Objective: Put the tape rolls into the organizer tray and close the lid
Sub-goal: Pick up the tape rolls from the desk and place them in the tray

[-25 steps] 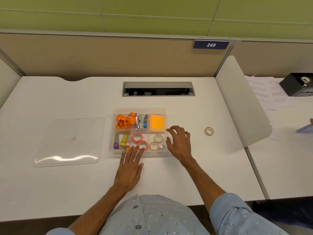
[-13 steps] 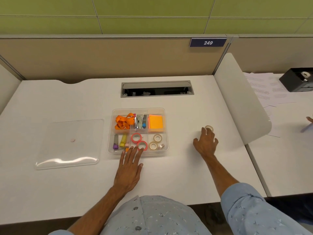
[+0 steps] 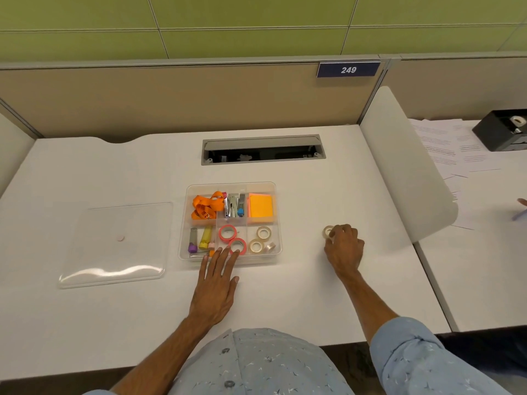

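Observation:
A clear organizer tray sits mid-desk. Two pink-rimmed tape rolls lie in its front middle compartment. Clear tape rolls lie in the front right compartment. My right hand is to the right of the tray, its fingers closed around a clear tape roll just above the desk. My left hand lies flat on the desk, fingertips against the tray's front wall. The clear lid lies flat to the left of the tray.
Other tray compartments hold an orange lanyard, a stapler, orange sticky notes and markers. A cable slot opens behind the tray. A white divider stands at the right, with papers and a black dispenser beyond.
My right hand left the tray, reached right to the loose clear tape roll, closed on it, and now has drawn it back toward the tray. My left hand stayed put.

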The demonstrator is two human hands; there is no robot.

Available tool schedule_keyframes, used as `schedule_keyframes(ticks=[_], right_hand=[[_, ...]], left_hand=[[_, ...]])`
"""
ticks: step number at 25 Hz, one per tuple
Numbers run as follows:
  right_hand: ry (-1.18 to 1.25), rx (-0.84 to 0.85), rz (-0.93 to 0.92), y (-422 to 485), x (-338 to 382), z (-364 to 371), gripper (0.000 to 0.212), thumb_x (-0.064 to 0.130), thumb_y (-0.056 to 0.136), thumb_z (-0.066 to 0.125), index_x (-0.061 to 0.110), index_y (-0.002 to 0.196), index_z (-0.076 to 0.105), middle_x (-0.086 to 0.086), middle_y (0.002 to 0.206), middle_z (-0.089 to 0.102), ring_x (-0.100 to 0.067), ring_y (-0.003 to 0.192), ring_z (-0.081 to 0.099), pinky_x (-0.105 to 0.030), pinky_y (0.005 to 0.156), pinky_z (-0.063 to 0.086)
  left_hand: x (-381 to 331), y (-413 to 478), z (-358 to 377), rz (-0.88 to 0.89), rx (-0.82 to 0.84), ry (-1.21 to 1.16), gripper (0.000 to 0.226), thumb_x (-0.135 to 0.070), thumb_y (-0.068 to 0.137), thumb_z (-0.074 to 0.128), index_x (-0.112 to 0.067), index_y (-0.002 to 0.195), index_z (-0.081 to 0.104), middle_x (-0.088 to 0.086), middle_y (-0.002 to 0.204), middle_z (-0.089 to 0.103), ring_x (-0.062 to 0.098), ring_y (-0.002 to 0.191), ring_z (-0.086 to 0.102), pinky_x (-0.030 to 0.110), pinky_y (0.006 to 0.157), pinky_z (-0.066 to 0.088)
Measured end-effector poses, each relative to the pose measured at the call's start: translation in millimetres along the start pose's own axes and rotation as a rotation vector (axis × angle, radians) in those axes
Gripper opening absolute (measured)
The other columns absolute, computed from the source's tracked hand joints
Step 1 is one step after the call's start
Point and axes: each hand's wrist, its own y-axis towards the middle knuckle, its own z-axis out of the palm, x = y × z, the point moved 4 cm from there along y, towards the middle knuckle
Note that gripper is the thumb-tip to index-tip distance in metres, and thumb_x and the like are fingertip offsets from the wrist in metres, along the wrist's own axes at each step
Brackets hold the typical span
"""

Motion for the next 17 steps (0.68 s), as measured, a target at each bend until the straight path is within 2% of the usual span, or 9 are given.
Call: schedule_keyframes(ticks=[5, 11, 15, 17], right_hand=[[0.163, -0.016, -0.045, -18.9, 30.1, -6.8, 0.022, 0.028, 0.084, 0.075, 0.021, 0.102, 0.066, 0.000, 0.098, 0.067, -0.029, 0.098, 0.062, -0.043, 0.077, 0.045], [0.361, 0.061, -0.434, -30.0, 98.0, -31.1, 0.046, 0.047, 0.092, 0.070, 0.029, 0.134, 0.061, 0.009, 0.126, 0.067, -0.015, 0.118, 0.055, -0.040, 0.095, 0.041], [0.294, 0.178, -0.605, -40.9, 134.9, -26.1, 0.049, 0.056, 0.093, 0.063, 0.029, 0.134, 0.062, 0.008, 0.127, 0.066, -0.017, 0.119, 0.056, -0.045, 0.099, 0.043], [0.231, 0.204, -0.660, -48.1, 144.5, -20.4, 0.050, 0.058, 0.093, 0.061, 0.028, 0.134, 0.062, 0.007, 0.129, 0.066, -0.019, 0.123, 0.055, -0.048, 0.103, 0.042]], left_hand=[[-0.1, -0.2, 0.3, -0.013, 0.016, 0.006, 0.065, -0.047, 0.111, 0.033, -0.028, 0.172, 0.017, 0.009, 0.175, 0.033, 0.032, 0.163, 0.027, 0.058, 0.132, 0.017], [-0.5, 1.2, 2.2, -0.021, 0.024, -0.009, 0.064, -0.047, 0.111, 0.031, -0.026, 0.172, 0.021, 0.010, 0.175, 0.033, 0.033, 0.163, 0.027, 0.062, 0.131, 0.022], [-0.4, 1.0, 2.3, -0.025, 0.026, -0.008, 0.066, -0.048, 0.111, 0.033, -0.027, 0.172, 0.018, 0.010, 0.175, 0.031, 0.032, 0.164, 0.025, 0.061, 0.132, 0.020], [-0.5, 0.6, 2.4, -0.027, 0.026, -0.003, 0.066, -0.049, 0.111, 0.033, -0.027, 0.172, 0.020, 0.009, 0.175, 0.031, 0.032, 0.164, 0.025, 0.057, 0.134, 0.013]])
